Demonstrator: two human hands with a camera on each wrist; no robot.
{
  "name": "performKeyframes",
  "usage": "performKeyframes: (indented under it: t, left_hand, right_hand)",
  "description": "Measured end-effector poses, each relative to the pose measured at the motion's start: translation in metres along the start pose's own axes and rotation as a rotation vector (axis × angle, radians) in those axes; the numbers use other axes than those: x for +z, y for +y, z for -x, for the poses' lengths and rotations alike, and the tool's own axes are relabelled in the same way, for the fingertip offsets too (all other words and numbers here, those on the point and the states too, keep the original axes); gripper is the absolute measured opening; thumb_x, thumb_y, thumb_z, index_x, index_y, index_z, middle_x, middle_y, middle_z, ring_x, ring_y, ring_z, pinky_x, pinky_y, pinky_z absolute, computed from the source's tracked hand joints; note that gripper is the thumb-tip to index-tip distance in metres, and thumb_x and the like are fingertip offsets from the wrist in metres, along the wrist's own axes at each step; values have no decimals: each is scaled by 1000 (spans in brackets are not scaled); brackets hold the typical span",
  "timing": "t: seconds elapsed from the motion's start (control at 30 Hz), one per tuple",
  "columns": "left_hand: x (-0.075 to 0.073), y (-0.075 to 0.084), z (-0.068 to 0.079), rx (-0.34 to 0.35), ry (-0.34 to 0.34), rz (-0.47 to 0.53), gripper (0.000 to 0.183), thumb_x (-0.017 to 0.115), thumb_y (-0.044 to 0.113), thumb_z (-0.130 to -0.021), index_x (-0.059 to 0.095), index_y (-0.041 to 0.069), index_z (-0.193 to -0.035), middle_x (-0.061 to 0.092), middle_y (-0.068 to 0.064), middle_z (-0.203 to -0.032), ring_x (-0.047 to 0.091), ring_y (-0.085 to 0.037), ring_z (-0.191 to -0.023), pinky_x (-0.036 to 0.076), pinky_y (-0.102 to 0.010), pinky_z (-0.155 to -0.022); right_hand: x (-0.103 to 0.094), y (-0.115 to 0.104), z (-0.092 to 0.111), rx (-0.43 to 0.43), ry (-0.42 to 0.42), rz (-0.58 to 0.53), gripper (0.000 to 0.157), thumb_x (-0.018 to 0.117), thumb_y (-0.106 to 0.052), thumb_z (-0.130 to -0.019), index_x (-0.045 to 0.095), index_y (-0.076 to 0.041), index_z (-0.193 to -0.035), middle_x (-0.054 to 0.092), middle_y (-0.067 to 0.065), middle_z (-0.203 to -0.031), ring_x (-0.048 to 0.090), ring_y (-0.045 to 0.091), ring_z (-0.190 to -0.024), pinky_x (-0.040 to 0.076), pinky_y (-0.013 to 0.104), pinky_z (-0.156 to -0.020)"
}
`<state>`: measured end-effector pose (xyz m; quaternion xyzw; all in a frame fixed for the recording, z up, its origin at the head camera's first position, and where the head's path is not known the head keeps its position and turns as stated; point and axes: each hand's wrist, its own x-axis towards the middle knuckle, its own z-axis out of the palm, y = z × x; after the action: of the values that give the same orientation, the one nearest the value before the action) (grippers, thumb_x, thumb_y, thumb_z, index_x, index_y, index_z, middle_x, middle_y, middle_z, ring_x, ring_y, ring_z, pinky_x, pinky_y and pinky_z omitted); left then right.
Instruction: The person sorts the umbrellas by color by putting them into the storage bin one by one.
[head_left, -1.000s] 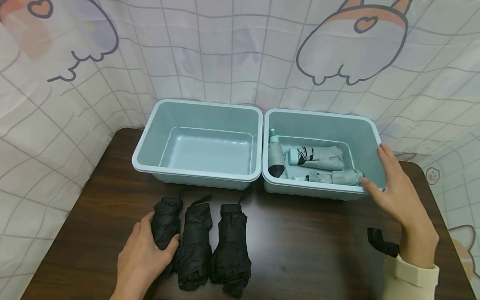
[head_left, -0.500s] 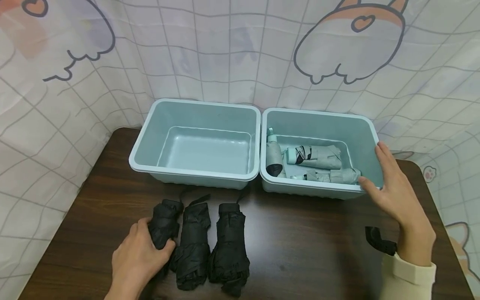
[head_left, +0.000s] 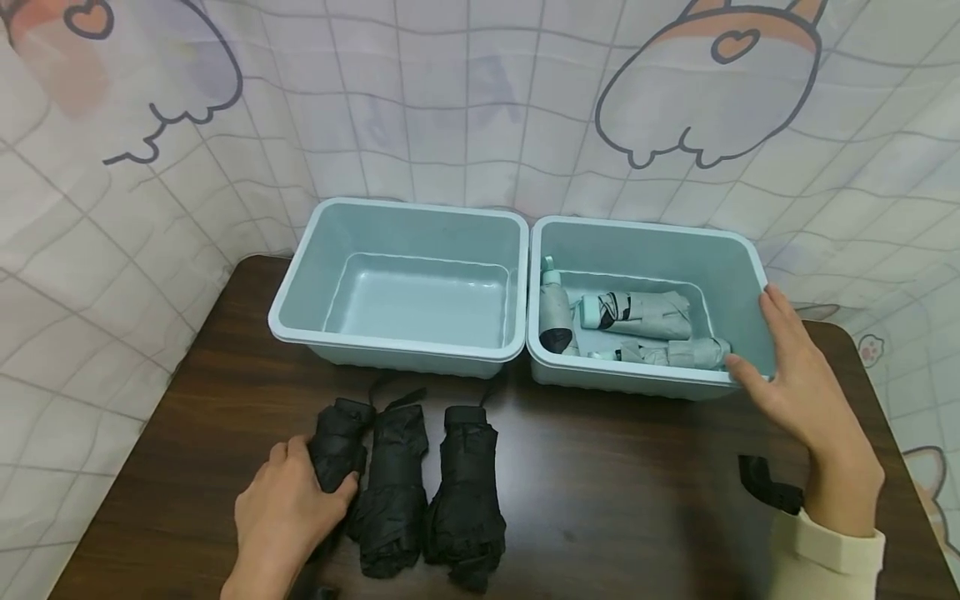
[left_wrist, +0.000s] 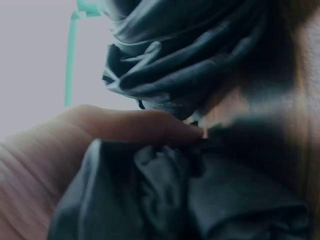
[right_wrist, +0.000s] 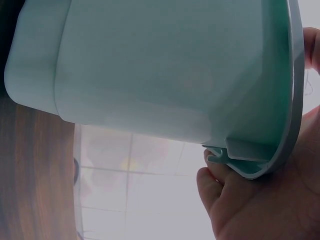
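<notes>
My left hand grips the leftmost black folded umbrella, thumb along its right side. In the left wrist view that thumb lies across dark folded cloth. Close on the right are a middle black umbrella and a right-hand black umbrella, side by side on the table. My right hand holds the right end of a pale blue bin, thumb at the front rim, fingers over the end. Three grey folded umbrellas with mint handles, one of them in the middle, lie inside.
A second pale blue bin, with a bare floor, stands against the first on its left. Both are at the back of the dark wooden table. A white checked curtain hangs right behind them.
The leftmost black umbrella's handle end has swung slightly right in my left hand's grip. My right hand stays at the bin's end; the view shifts a little.
</notes>
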<state>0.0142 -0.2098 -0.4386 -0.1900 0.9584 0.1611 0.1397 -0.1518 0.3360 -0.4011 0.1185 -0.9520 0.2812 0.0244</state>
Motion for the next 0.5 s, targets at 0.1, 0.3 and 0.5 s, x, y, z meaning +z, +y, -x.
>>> performKeyframes:
  t: [0.1,0.3,0.5]
  left_hand:
    - [3,1,2,1,32,-6,96,80,61,-85,52,-11,-144,61,-37,-130,68,-52,-104,57,-68,-81]
    - [4,0,4,32,71,-13,106,78,74,-81,56,-10,-143,63,-36,-128,69,-53,-102,58,-67,-80]
    - [-1,-3,4,26,-7,1,117,69,84,-81,49,-7,-152,58,-38,-140,66,-56,-110,56,-70,-83]
  right_hand:
    - [-2,1,0,9,-6,6,88,58,-31,-101,10,-9,-171,6,16,-180,21,58,-158,22,87,-114]
    - [-3,1,0,20,-16,2,89,58,-32,-101,9,-10,-171,4,15,-180,19,58,-159,22,88,-113]
    - [-2,-1,1,21,-16,3,89,58,-33,-101,9,-9,-171,3,15,-180,19,58,-159,22,88,-112]
